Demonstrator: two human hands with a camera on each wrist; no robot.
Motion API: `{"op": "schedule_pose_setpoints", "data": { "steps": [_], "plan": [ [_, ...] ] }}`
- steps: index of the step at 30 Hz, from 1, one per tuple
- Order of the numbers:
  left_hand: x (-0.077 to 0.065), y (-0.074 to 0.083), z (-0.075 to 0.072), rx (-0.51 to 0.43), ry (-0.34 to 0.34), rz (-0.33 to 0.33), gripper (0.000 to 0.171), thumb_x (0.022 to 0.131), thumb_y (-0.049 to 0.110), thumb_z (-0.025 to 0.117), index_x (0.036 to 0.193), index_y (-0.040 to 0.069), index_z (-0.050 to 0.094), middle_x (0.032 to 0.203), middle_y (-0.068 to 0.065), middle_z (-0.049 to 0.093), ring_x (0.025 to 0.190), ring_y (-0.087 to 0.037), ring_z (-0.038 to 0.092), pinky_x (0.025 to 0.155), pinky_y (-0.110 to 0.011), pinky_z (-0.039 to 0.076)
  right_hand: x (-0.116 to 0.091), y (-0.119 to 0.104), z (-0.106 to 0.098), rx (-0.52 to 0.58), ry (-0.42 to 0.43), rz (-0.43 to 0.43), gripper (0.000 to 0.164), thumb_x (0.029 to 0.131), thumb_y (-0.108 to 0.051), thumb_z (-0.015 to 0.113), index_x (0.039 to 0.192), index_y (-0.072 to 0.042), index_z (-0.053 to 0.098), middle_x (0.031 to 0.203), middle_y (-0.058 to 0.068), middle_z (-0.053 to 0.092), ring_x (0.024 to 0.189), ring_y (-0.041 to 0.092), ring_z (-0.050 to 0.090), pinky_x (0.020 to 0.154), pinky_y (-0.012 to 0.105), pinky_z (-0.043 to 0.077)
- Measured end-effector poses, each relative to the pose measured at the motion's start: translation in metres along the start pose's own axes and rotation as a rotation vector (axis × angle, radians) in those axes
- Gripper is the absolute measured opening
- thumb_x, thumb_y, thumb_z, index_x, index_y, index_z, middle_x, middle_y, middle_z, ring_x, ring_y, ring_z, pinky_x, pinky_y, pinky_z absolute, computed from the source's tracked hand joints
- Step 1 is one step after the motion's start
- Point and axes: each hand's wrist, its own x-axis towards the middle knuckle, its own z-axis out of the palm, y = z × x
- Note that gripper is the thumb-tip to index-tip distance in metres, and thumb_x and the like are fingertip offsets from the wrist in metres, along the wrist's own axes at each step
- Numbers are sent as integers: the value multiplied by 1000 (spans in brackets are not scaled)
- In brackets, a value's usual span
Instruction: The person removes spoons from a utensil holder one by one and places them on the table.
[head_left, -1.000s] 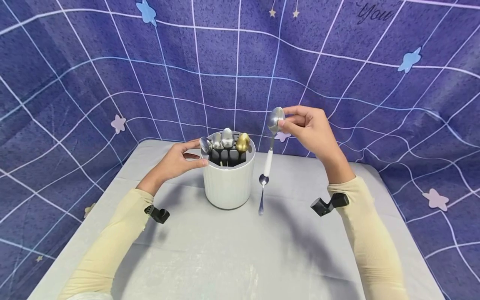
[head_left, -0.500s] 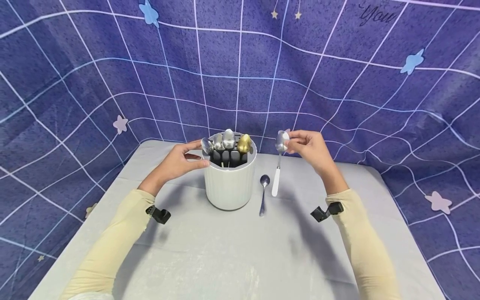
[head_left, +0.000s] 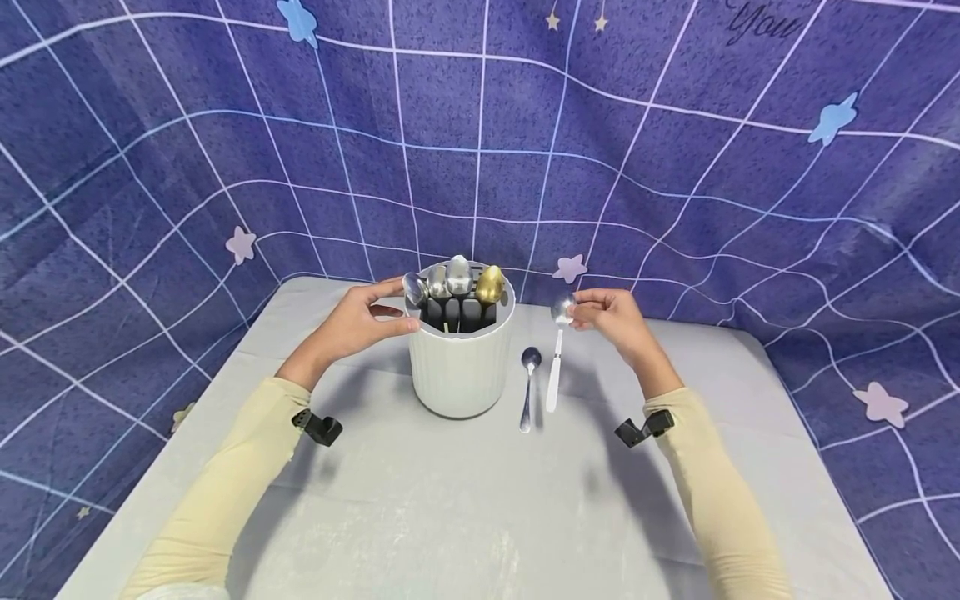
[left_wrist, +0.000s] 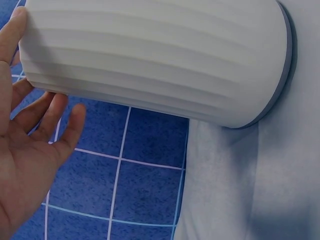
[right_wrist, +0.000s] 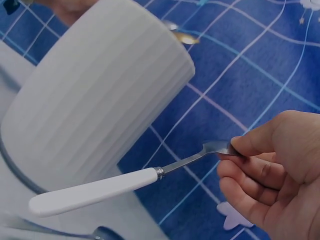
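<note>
A white ribbed utensil holder [head_left: 459,375] stands upright on the table, with several silver spoons [head_left: 459,277] and a gold spoon [head_left: 490,285] standing bowl-up in it. My left hand [head_left: 360,325] holds its left rim, thumb at the front and fingers round the side; some fingers stick out free in the left wrist view. To the right of the holder, my right hand [head_left: 611,321] pinches a white-handled spoon [right_wrist: 95,191] by its metal bowl, handle pointing down. Whether the handle's end touches the table, I cannot tell. Beside it lies a small metal spoon [head_left: 527,390].
A pale grey cloth covers the table [head_left: 420,500]. Behind and at both sides hangs a purple-blue curtain [head_left: 480,108] with a grid and stars, close to the table's back edge. A black wrist camera [head_left: 318,427] sits on each sleeve.
My right hand has come down and slightly right with the white-handled spoon, whose handle now hangs beside the small spoon instead of over it. My left hand stays on the holder.
</note>
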Motion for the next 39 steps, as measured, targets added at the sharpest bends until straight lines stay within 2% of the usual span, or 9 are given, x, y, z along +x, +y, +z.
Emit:
{"op": "schedule_pose_setpoints", "data": {
  "steps": [4, 12, 15, 19, 28, 39],
  "plan": [
    [0, 1, 0, 0, -2, -7, 62, 88, 5, 80, 143, -6, 54, 158, -20, 42, 148, -31, 38, 106, -38, 54, 2, 14, 1, 9, -19, 25, 35, 95, 2, 64, 125, 19, 59, 90, 4, 76, 75, 14, 71, 79, 28, 65],
    [0, -1, 0, 5, -4, -16, 63, 88, 9, 81, 144, -4, 54, 159, -17, 40, 146, -29, 40, 104, -33, 55, 5, 43, 2, -13, 1, 90, 35, 95, 0, 65, 124, 20, 60, 86, 4, 74, 71, 9, 69, 79, 31, 65],
    [0, 0, 0, 4, -2, -16, 64, 88, 9, 82, 144, -4, 55, 160, -17, 40, 145, -29, 42, 103, -31, 56, 5, 50, 3, -4, 5, 106, 35, 95, 0, 65, 123, 21, 60, 84, 3, 74, 70, 8, 68, 76, 28, 65],
    [0, 0, 0, 10, -1, -7, 64, 88, 9, 82, 144, -5, 54, 159, -19, 41, 145, -31, 42, 103, -31, 56, 4, 57, 3, 10, 18, 128, 34, 95, 1, 65, 122, 21, 59, 81, 2, 73, 69, 10, 70, 71, 23, 64],
    [0, 0, 1, 11, -1, 3, 63, 88, 7, 80, 144, -6, 53, 158, -19, 42, 144, -32, 44, 106, -39, 54, 5, 71, 4, 28, -1, 205, 35, 94, 2, 65, 123, 21, 59, 77, 1, 72, 68, 11, 69, 74, 26, 65],
    [0, -1, 1, 1, 4, 4, 64, 88, 7, 81, 144, -6, 53, 158, -18, 42, 144, -30, 43, 106, -38, 55, 9, 90, 8, 72, -1, 269, 33, 95, 1, 67, 121, 20, 58, 79, 0, 72, 67, 9, 68, 75, 27, 65]
  ]
}}
